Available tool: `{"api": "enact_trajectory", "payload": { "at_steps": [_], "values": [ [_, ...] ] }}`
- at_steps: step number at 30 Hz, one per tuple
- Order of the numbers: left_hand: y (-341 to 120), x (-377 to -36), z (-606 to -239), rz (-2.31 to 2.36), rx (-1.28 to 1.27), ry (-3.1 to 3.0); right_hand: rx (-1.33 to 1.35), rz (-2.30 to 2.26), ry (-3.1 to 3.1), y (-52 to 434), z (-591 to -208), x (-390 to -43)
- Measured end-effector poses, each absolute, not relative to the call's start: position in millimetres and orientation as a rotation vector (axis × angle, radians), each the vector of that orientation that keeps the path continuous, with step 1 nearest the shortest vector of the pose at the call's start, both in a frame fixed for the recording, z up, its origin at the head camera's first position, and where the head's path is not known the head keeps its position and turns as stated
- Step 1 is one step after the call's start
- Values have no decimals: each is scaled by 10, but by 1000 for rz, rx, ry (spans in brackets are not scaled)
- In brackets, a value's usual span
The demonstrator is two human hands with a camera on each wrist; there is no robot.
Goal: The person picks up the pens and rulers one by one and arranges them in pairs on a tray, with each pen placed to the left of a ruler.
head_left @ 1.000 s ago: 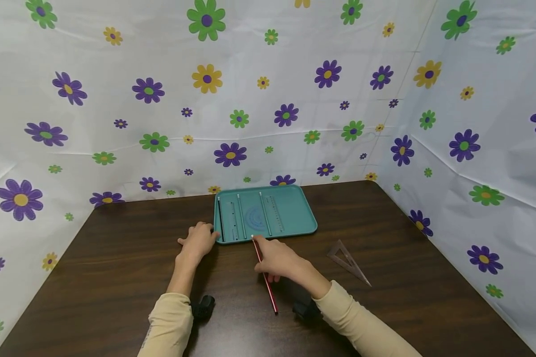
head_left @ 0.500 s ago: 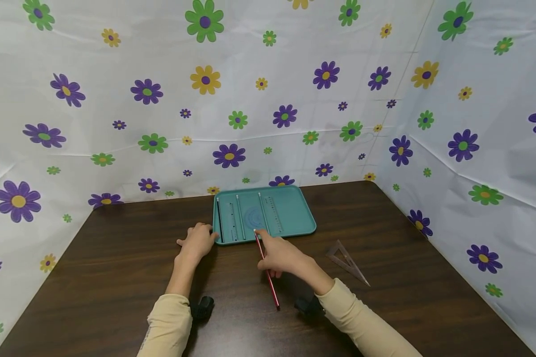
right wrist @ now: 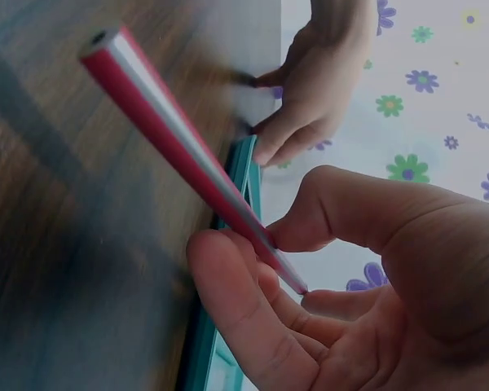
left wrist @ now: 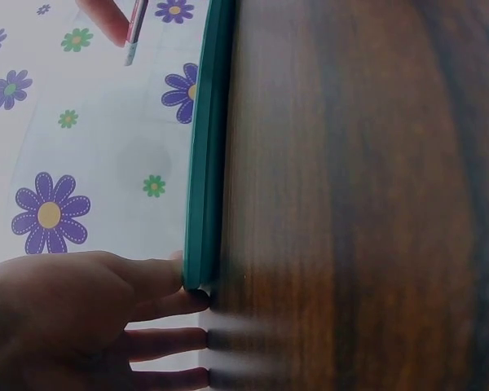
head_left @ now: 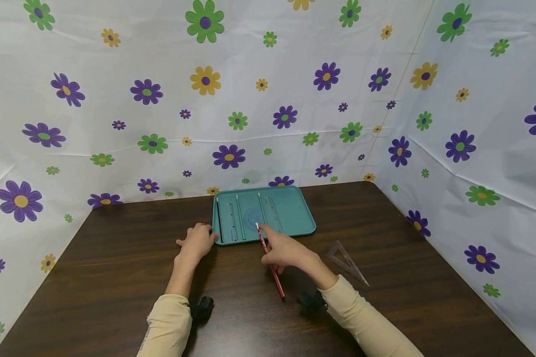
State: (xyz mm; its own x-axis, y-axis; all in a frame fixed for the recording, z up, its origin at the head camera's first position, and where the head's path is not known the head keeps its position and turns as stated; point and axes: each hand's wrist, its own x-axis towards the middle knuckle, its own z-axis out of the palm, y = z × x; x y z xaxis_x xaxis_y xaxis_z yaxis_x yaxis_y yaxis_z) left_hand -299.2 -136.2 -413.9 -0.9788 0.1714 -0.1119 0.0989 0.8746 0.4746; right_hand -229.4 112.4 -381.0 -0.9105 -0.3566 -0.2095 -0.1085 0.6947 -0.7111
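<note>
My right hand [head_left: 288, 251] pinches a red pencil [head_left: 278, 281] between thumb and fingers, its white eraser end over the front edge of the teal tray [head_left: 299, 213]. In the right wrist view the pencil [right wrist: 167, 134] slants, its blunt dark end raised off the table. My left hand [head_left: 197, 243] is at the tray's front left corner, thumb against the rim and the other fingers straight, as the left wrist view shows. On the tray lie a black pencil [head_left: 219, 220], a clear ruler [head_left: 232, 223], two slim white-tipped pencils, a bluish protractor [head_left: 252, 216] and another ruler [head_left: 273, 213].
A clear set square [head_left: 355, 267] lies on the dark wooden table [head_left: 116, 277], right of my right hand. Flower-printed white sheeting [head_left: 169, 114] rises behind the table and along its right side. Each wrist carries a black camera.
My right hand has moved the red pencil forward and slightly right, so its eraser end now overlaps the tray. My left hand keeps its place at the corner.
</note>
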Motion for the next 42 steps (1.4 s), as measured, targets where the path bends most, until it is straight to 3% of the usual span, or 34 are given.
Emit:
{"api": "enact_trajectory", "payload": {
  "at_steps": [42],
  "values": [
    [-1342,-2976,-4120,712,195,2901,-216,-1099,2828,1555,-3862,-2944]
  ]
}}
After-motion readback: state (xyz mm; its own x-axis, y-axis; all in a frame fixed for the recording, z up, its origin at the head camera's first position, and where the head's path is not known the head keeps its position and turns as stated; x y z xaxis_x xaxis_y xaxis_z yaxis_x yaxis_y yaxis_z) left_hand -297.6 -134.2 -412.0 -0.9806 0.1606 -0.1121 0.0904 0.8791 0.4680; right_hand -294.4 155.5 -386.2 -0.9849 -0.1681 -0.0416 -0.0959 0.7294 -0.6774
